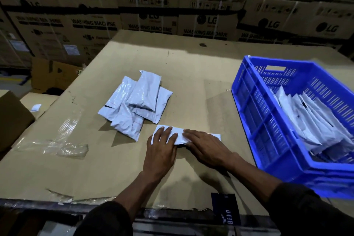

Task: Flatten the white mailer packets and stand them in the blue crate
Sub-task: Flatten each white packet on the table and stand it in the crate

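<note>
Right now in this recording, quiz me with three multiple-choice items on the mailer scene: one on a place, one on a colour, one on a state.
1. Where does the blue crate stand relative to the loose pile of mailers?
A. To the person's right of it
B. To the person's left of it
C. On top of it

2. What colour is the packet under the hands?
A. Brown
B. White
C. Black

3. How do the hands lie?
A. Both curled in fists
B. One lifts a packet in the air
C. Both flat, pressing the packet on the cardboard surface

Answers:
1. A, the crate sits at the right edge, the pile near the middle.
2. B, it shows white between the fingers.
3. C, the left hand and right hand rest on it with straight fingers.
</note>
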Motion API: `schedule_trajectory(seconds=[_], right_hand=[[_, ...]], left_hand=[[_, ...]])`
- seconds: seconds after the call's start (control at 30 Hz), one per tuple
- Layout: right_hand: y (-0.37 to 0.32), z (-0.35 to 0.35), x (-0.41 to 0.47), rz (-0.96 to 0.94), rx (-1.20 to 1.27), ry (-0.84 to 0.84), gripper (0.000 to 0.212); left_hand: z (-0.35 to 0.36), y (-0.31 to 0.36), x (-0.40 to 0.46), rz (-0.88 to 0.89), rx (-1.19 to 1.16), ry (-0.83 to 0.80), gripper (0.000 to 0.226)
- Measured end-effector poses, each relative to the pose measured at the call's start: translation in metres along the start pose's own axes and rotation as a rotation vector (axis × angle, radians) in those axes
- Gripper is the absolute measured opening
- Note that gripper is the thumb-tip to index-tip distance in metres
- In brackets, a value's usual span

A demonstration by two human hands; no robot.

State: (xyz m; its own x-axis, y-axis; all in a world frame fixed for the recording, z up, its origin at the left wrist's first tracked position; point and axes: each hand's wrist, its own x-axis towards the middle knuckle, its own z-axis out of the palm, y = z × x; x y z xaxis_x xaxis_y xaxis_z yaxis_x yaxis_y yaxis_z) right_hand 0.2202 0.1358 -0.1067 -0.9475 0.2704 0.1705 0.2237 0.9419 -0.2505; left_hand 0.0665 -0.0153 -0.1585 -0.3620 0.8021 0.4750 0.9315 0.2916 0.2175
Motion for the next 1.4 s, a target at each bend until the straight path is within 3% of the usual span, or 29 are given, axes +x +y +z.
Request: schedule_trajectory(seconds=[0.13,0.23,0.33,0.43,0.57,0.7,0.83,0.97,1.4], right_hand=[[-0.007,-0.006,-0.004,-0.24,-0.039,0.059,0.042],[-0.014,-0.018,-0.008,-0.314,-0.076,0.116,0.041],[-0.006,-0.035,-0.006,-0.182,-0.027,0.165,0.04],[0.011,-0.044,0.009,-0.061,0.18,0.17,0.045],[0.018,-0.062,0.035,0.122,0.455,-0.002,0.05],[0.03,-0.054,0.045,0.19,0.241,-0.048,0.053],[0.024,-0.009,0.032,0.116,-0.008,0.039,0.041],[0.003,0.036,-0.005,0.005,-0.148,0.067,0.049],[-0.002,0.047,-0.007,0.099,-0.199,-0.022,0.057]], left_hand=[[-0.003,-0.004,0.007,-0.049,-0.009,0.134,0.033],[-0.019,-0.003,0.024,-0.09,0.03,0.193,0.025],[-0.033,0.001,0.046,-0.109,0.07,0.249,0.022],[-0.038,0.002,0.064,-0.131,0.111,0.261,0.032],[-0.034,0.002,0.064,-0.114,0.136,0.213,0.044],[-0.007,-0.003,0.043,0.065,0.064,-0.067,0.049],[0.011,-0.004,0.025,0.045,0.146,-0.25,0.055],[0.011,-0.001,0.023,0.038,0.207,-0.242,0.054],[0.016,0.003,0.013,-0.171,0.139,-0.223,0.056]])
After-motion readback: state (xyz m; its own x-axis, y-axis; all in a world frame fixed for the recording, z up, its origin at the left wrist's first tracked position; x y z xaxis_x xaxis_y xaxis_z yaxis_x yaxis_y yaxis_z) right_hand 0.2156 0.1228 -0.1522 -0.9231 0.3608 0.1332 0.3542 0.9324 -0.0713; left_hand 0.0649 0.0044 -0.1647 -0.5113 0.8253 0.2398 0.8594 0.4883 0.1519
